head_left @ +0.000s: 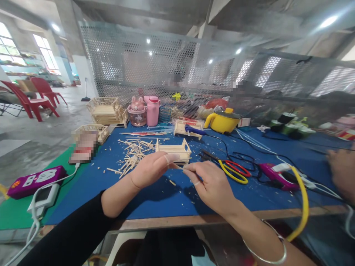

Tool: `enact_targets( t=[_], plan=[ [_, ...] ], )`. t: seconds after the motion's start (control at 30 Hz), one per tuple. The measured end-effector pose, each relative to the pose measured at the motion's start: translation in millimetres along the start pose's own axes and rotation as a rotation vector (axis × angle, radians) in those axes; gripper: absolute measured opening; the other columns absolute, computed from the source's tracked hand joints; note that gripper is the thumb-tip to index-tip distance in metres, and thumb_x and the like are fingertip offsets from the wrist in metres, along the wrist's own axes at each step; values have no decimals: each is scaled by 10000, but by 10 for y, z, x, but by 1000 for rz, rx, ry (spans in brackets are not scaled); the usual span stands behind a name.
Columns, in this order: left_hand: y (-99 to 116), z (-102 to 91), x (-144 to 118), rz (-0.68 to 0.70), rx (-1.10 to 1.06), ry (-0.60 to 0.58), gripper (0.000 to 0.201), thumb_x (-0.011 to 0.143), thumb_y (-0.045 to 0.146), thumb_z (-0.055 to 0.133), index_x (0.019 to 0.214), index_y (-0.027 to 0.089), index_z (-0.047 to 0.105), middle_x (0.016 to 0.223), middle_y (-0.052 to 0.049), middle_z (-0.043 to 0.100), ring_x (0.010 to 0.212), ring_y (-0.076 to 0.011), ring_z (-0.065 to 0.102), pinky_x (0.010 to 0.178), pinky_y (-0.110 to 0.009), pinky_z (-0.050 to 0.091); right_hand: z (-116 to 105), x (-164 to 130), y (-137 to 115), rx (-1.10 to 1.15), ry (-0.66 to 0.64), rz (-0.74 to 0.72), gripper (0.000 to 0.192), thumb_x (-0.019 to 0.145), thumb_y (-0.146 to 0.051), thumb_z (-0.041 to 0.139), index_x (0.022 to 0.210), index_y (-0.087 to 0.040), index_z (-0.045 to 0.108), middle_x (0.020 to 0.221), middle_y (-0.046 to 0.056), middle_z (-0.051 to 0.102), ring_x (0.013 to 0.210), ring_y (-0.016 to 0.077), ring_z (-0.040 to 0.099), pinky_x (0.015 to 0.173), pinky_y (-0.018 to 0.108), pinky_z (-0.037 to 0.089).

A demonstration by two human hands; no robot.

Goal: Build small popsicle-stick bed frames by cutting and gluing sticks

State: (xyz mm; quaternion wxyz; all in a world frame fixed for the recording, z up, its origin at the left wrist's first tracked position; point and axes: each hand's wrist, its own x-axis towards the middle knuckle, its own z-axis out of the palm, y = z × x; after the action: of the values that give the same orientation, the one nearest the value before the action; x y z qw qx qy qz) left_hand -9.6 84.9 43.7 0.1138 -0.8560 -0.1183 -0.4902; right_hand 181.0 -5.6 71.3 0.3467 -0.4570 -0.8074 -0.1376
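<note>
My left hand (152, 168) and my right hand (212, 184) meet over the blue mat, fingers pinched. Between the fingertips runs a short thin wooden stick (179, 167), partly covered by the fingers. Just behind them stands a small frame of wooden sticks (173, 149), like a miniature bed; my left fingers overlap its front in the view. Loose wooden sticks (133, 155) lie heaped left of that frame. A blue glue gun (195, 130) rests against a second small stick frame (180, 129) farther back.
Scissors with yellow and red handles (235, 173) lie to the right, near cables and a purple power strip (277, 176). A yellow pot (224, 121), a pink bottle (152, 112) and stacked stick frames (105, 111) stand behind. Another person's hand (342, 173) is at the far right.
</note>
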Motion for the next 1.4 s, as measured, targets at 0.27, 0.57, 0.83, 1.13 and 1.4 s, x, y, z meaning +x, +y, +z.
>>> enact_targets(
  t=[0.27, 0.57, 0.83, 1.13, 1.4],
  plan=[
    [-10, -35, 4, 109, -114, -50, 271, 923, 150, 429, 1145, 214, 570, 898, -39, 681, 823, -112, 642, 735, -221, 534, -141, -158, -63, -56, 47, 41, 149, 926, -247, 469, 860, -229, 600, 755, 13, 697, 675, 160, 620, 659, 291, 437],
    [-483, -137, -101, -421, 153, 214, 287, 858, 111, 422, 953, 185, 682, 969, -40, 686, 904, -127, 625, 848, -256, 505, -357, -431, 206, -44, 63, 307, 360, 945, -341, 382, 621, -235, 498, 544, -10, 556, 492, 131, 534, 502, 263, 387],
    [-410, -2, -104, -621, -88, 255, 248, 909, 259, 475, 1062, 171, 649, 664, 23, 654, 550, -59, 580, 623, -182, 484, 84, -488, 89, 185, -120, 247, 359, 904, -153, 400, 1237, -222, 515, 1098, 62, 660, 936, 160, 649, 798, 281, 513],
    [-135, -1, -46, -687, -483, 128, 551, 871, 601, 420, 631, 159, 646, 375, 35, 467, 321, -60, 415, 364, -182, 324, 224, -35, -88, 458, -76, 307, 233, 910, -234, 471, 1069, -193, 636, 676, -20, 638, 598, 110, 595, 613, 227, 491],
    [39, 7, -44, -552, -553, 4, 667, 932, 564, 275, 442, 150, 461, 374, 9, 430, 363, -60, 383, 386, -194, 290, 393, 329, -267, 638, 104, 214, 134, 855, -221, 598, 935, -239, 703, 918, -1, 735, 849, 151, 675, 787, 279, 524]
  ],
)
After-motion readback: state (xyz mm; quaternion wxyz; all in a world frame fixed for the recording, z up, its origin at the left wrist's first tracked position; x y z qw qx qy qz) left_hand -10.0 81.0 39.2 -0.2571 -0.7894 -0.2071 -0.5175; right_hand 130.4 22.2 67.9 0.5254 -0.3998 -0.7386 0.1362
